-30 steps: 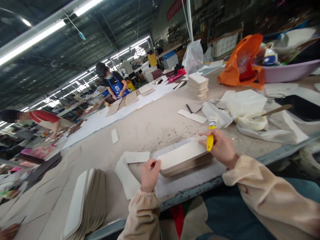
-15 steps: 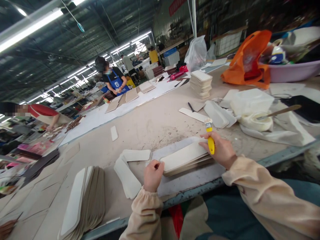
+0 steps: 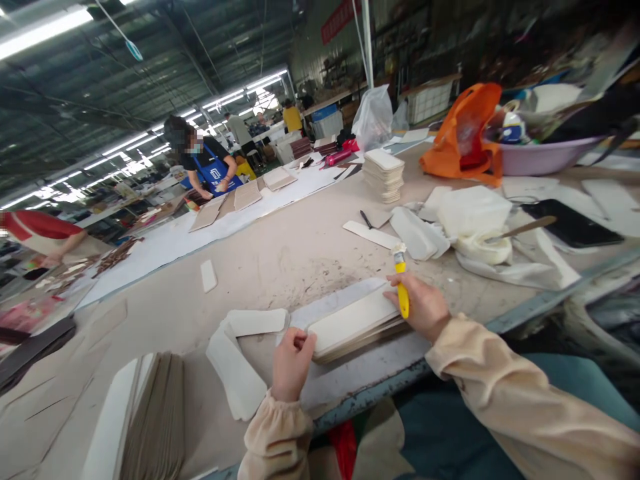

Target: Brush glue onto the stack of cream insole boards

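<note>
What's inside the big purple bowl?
Inside the purple bowl there's a blue-and-white thing and something black. The bowl's side and the orange bag hide the rest, so I can't tell what's underneath.

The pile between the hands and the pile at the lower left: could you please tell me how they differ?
The middle pile is thin, while the left pile is much thicker. The middle pile runs crosswise between the left hand and right hand; the left pile points away from the person, with neither hand on it. The middle pile shows mostly its white top, the left pile mostly brownish edges. Both contain long, pale-faced pieces.
</note>
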The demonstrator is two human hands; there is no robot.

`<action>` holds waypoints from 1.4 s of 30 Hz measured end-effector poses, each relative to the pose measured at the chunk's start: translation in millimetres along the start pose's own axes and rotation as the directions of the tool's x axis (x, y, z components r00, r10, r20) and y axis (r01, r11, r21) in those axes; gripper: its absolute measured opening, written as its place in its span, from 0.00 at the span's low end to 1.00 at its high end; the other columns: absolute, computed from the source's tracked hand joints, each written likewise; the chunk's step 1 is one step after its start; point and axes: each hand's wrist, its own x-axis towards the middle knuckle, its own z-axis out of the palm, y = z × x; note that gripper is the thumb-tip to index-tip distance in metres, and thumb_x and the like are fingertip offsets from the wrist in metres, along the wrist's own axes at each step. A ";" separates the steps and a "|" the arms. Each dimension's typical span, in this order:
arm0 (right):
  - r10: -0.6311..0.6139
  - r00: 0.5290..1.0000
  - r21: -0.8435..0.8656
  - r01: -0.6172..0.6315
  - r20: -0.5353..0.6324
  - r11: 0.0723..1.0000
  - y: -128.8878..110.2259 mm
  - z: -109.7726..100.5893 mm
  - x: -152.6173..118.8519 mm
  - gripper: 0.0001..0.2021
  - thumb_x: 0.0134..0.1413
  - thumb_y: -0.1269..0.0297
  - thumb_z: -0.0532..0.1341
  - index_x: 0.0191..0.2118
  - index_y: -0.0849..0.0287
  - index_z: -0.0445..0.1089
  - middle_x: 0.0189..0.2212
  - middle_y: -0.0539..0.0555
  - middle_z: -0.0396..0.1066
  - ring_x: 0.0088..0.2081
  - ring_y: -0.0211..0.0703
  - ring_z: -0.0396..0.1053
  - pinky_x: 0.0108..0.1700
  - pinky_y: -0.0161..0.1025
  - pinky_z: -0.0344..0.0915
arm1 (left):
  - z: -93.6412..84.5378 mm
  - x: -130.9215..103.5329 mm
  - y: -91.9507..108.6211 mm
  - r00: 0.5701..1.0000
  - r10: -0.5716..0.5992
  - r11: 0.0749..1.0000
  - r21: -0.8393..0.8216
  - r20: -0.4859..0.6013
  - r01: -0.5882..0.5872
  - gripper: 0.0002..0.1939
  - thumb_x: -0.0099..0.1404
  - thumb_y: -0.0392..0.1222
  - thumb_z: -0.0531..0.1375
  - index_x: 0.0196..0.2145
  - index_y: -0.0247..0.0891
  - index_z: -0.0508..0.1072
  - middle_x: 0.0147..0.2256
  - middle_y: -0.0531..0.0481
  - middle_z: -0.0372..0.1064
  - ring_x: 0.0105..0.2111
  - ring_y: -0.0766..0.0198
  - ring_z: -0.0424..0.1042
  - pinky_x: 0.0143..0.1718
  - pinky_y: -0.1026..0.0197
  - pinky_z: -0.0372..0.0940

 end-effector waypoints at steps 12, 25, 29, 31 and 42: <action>-0.480 0.854 0.061 0.478 0.202 0.876 -70.0 26.1 -40.6 0.13 0.63 0.51 0.57 0.40 0.56 0.68 0.50 0.55 0.71 0.60 0.47 0.61 0.66 0.52 0.51 | 2.8 9.2 -18.8 0.999 0.014 1.000 0.020 0.047 -0.015 0.36 0.54 0.67 0.56 0.48 0.34 0.75 0.29 0.50 0.69 0.27 0.58 0.68 0.34 0.54 0.64; -0.073 0.990 0.022 0.071 0.120 0.997 2.4 -8.4 -20.7 0.12 0.60 0.55 0.59 0.43 0.56 0.61 0.50 0.62 0.70 0.53 0.55 0.69 0.58 0.60 0.60 | 4.4 8.6 -20.2 1.000 0.031 0.999 -0.025 0.000 -0.030 0.34 0.54 0.66 0.58 0.45 0.35 0.77 0.32 0.48 0.69 0.26 0.60 0.68 0.36 0.52 0.66; 0.162 0.984 0.101 -0.169 0.072 0.980 4.3 -5.3 -21.1 0.12 0.58 0.54 0.60 0.42 0.54 0.59 0.47 0.60 0.72 0.45 0.53 0.74 0.45 0.51 0.72 | 4.2 7.9 -19.2 0.999 0.040 0.999 -0.006 -0.016 -0.040 0.31 0.55 0.64 0.58 0.45 0.36 0.76 0.35 0.47 0.68 0.26 0.60 0.69 0.37 0.51 0.67; 0.194 0.979 0.132 -0.202 0.070 0.970 1.6 -6.0 -20.2 0.12 0.57 0.55 0.60 0.40 0.54 0.59 0.45 0.58 0.73 0.43 0.53 0.74 0.43 0.50 0.72 | 3.9 7.4 -17.9 0.997 0.063 0.998 -0.004 -0.035 -0.063 0.30 0.55 0.63 0.58 0.44 0.36 0.76 0.36 0.46 0.68 0.26 0.61 0.69 0.36 0.51 0.68; 0.204 0.974 0.397 -0.151 -0.094 0.905 -5.2 -4.5 -18.9 0.12 0.54 0.61 0.62 0.38 0.52 0.57 0.47 0.55 0.73 0.46 0.49 0.73 0.45 0.46 0.70 | 6.2 7.5 -16.8 0.975 0.189 0.982 0.031 -0.115 -0.187 0.25 0.57 0.58 0.57 0.41 0.34 0.76 0.33 0.47 0.66 0.26 0.61 0.66 0.38 0.51 0.67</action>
